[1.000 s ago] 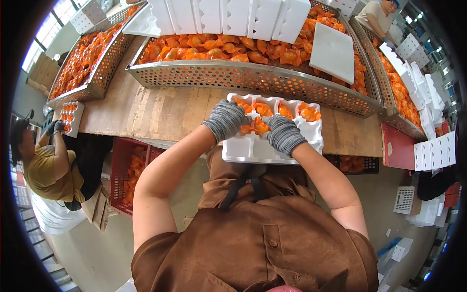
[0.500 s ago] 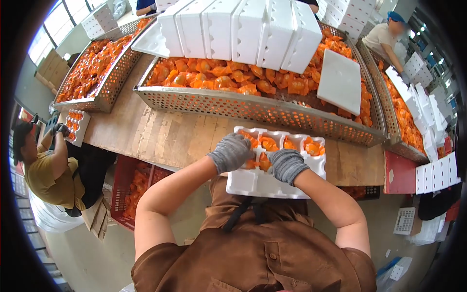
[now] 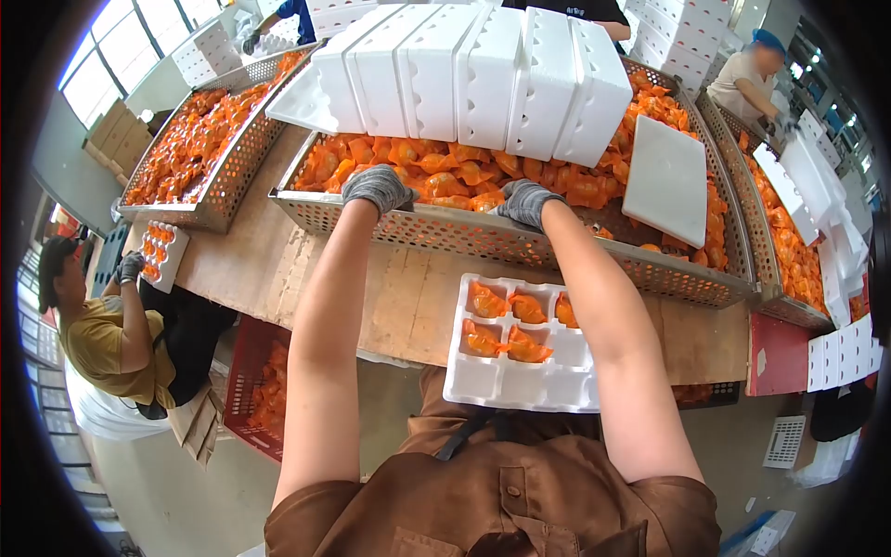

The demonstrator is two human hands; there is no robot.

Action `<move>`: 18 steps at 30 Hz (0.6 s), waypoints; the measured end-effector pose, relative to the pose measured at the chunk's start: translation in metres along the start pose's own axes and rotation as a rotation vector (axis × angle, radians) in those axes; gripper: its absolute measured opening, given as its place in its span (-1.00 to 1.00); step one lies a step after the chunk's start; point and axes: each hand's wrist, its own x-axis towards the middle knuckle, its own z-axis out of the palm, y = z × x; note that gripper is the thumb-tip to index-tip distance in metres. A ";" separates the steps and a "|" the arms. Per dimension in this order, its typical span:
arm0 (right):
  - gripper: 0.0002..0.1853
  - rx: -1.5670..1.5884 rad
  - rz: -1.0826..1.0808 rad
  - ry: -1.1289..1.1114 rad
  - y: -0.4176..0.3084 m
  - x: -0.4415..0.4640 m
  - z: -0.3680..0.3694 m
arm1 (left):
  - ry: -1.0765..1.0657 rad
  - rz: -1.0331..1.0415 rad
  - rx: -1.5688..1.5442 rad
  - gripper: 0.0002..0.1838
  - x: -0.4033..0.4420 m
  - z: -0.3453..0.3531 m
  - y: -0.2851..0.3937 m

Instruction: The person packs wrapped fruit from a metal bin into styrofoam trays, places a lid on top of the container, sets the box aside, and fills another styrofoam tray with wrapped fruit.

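Both my hands wear grey knit gloves and reach over the near rim of a perforated metal bin [image 3: 418, 226] full of orange-wrapped packets [image 3: 445, 181]. At the rim's left part, my left hand [image 3: 377, 188] points its fingers inward, apart and against the packets. My right hand [image 3: 531, 202] is farther right, its partly spread fingers beside a packet [image 3: 486, 200]. Neither hand plainly holds one. Below, a white foam tray [image 3: 473, 379] lies at the table edge against my front. Orange packets fill its visible back and middle pockets at left; my right forearm covers its right part.
White foam boxes [image 3: 483, 84] stand in a row across the bin, and a foam lid [image 3: 665, 181] lies on the packets at right. More bins flank it. A red crate [image 3: 251, 390] is below left. Co-workers [image 3: 107, 330] work left, right and behind the bin.
Both hands have left the foam tray and moved forward to the bin's packets. More of the tray's left side shows now, and the view has shifted slightly.
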 end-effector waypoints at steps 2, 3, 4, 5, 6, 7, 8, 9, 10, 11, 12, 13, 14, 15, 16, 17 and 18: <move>-0.33 -0.096 -0.016 -0.025 -0.007 0.002 -0.002 | 0.078 0.008 -0.025 -0.49 0.009 0.011 -0.004; -0.37 -0.100 -0.023 -0.015 -0.009 0.002 -0.003 | 0.081 -0.014 -0.034 -0.52 0.012 0.013 -0.004; -0.40 -0.104 -0.029 -0.007 -0.010 0.001 -0.004 | 0.083 -0.035 -0.043 -0.56 0.013 0.015 -0.005; -0.43 -0.111 -0.035 0.002 -0.011 0.001 -0.005 | 0.109 -0.028 -0.066 -0.64 0.014 0.018 -0.007; -0.48 0.039 -0.034 0.097 -0.005 0.002 -0.004 | 0.136 -0.043 -0.158 -0.64 0.017 0.024 -0.011; -0.52 0.191 -0.031 0.193 0.006 0.006 -0.001 | 0.162 -0.056 -0.248 -0.65 0.021 0.030 -0.016; -0.55 0.342 -0.028 0.290 0.018 0.009 0.002 | 0.188 -0.067 -0.339 -0.65 0.023 0.035 -0.020; -0.66 0.614 -0.101 0.362 0.024 0.005 0.002 | 0.368 0.033 -0.554 -0.71 0.015 0.043 -0.025; -0.67 0.976 -0.125 0.360 0.031 0.000 0.003 | 0.447 0.121 -0.823 -0.73 0.019 0.046 -0.029; -0.68 1.340 -0.150 0.352 0.032 -0.014 0.000 | 0.522 0.214 -1.091 -0.74 0.025 0.051 -0.034; -0.69 1.703 -0.177 0.336 0.034 -0.030 -0.002 | 0.589 0.308 -1.361 -0.76 0.014 0.044 -0.028; -0.66 1.825 -0.248 0.316 0.037 -0.045 -0.003 | 0.525 0.245 -1.754 -0.77 0.002 0.037 -0.022; -0.63 1.944 -0.320 0.295 0.042 -0.061 -0.004 | 0.433 0.341 -1.919 -0.75 -0.001 0.035 -0.020; -0.60 2.064 -0.388 0.274 0.048 -0.079 -0.001 | 0.326 0.431 -2.080 -0.73 -0.005 0.037 -0.020; -0.59 2.102 -0.381 0.220 0.056 -0.099 0.002 | 0.210 0.522 -2.236 -0.71 -0.008 0.038 -0.018; -0.57 2.139 -0.375 0.160 0.065 -0.120 0.007 | 0.095 0.562 -2.306 -0.65 -0.025 0.034 -0.007; -0.55 2.173 -0.372 0.093 0.072 -0.138 0.010 | 0.007 0.527 -2.360 -0.62 -0.036 0.034 0.004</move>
